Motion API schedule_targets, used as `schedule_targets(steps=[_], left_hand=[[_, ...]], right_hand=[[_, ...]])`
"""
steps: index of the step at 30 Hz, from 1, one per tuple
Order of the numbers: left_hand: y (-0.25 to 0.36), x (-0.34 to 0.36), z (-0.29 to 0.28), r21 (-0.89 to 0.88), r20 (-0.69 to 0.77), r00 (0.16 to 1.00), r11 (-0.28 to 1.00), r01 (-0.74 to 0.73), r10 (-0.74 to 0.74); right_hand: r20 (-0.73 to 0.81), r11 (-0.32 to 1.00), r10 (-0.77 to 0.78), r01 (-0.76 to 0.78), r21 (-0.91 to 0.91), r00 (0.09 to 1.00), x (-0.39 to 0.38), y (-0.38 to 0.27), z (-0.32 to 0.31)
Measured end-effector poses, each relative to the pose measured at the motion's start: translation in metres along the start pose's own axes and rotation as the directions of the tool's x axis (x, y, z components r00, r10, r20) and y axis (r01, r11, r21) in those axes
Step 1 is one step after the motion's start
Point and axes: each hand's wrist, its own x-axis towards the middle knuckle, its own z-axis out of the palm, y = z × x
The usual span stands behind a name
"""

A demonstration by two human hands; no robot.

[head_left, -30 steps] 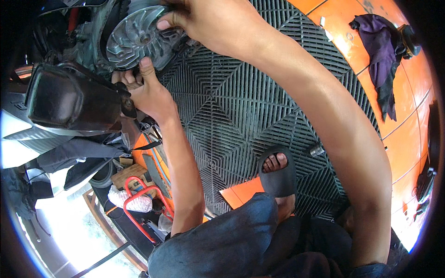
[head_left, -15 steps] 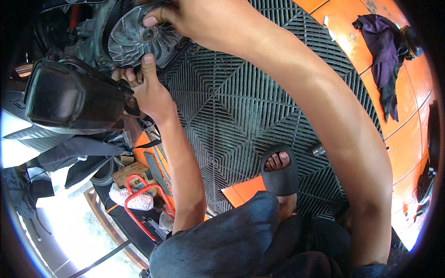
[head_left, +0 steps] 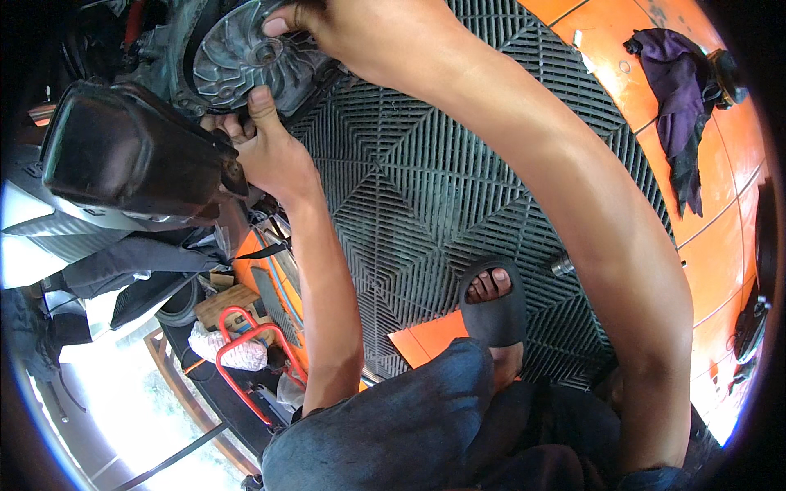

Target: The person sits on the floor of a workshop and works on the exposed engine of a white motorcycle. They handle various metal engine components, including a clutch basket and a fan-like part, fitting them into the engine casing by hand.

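A grey metal finned pulley with curved blades and a central hub sits in the open engine casing at the upper left. My right hand grips its upper right side, thumb lying on the blades; the other fingers are out of sight. At the lower rim, my left hand presses with its thumb, while its curled fingers reach under the casing edge, partly hidden. Close to the left wrist is a dark, boxy cover on the machine.
Ribbed grey floor matting spreads below my arms, with orange tiles on the right. A purple cloth lies there. A small metal cylinder rests near my sandalled foot. Red bent tubing stands lower left, beside boxes.
The finned pulley has turned slightly between my hands. My left thumb has slid a little downward along the rim, and my right thumb has shifted slightly right. The view has moved marginally.
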Motion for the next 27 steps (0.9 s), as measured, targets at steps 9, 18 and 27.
schedule_targets(steps=[9,18,27], left_hand=[[-0.001,0.007,-0.001,0.107,-0.038,0.999,0.994,-0.007,0.012],[0.018,0.005,0.009,-0.016,-0.076,0.989,0.992,0.126,-0.127],[0.011,0.005,0.010,0.044,-0.133,0.988,0.995,0.085,-0.078]], right_hand=[[0.023,0.997,0.066,-0.065,-0.033,0.998,0.012,0.011,0.013],[0.055,0.994,0.105,-0.105,0.011,0.993,0.011,0.007,-0.003],[-0.042,0.993,0.102,-0.104,-0.046,0.994,0.012,0.024,0.019]])
